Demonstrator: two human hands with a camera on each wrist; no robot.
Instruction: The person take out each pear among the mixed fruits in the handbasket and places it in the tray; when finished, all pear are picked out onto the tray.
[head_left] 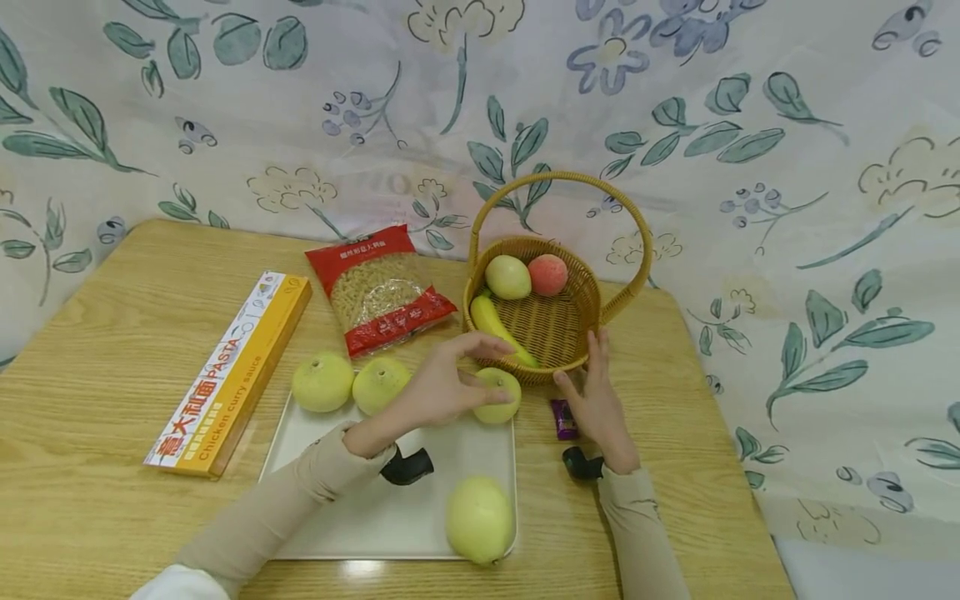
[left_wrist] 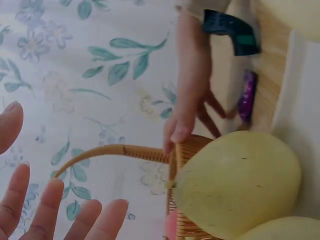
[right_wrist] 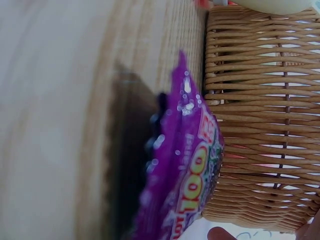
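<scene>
My left hand [head_left: 442,379] hovers over the front tray edge nearest the basket, its fingers loosely bent around air above a round yellow-green fruit [head_left: 498,397]. In the left wrist view, the left fingers [left_wrist: 47,207] are spread with nothing between them. My right hand [head_left: 602,412] touches the near right rim of a wicker basket [head_left: 555,329] with extended fingers. Inside the basket lie a banana [head_left: 495,327], a pale green fruit [head_left: 508,277] and a red peach-like fruit [head_left: 548,274]. A purple candy packet [right_wrist: 187,170] lies beside the basket, under the right hand.
A white tray [head_left: 337,525] holds more yellow-green fruits, including a larger one [head_left: 480,518] at its near right corner. Behind it lies a red-edged bag of pasta [head_left: 378,287]; a yellow and white pasta box [head_left: 228,375] lies left. The basket's tall handle [head_left: 558,177] arches upward.
</scene>
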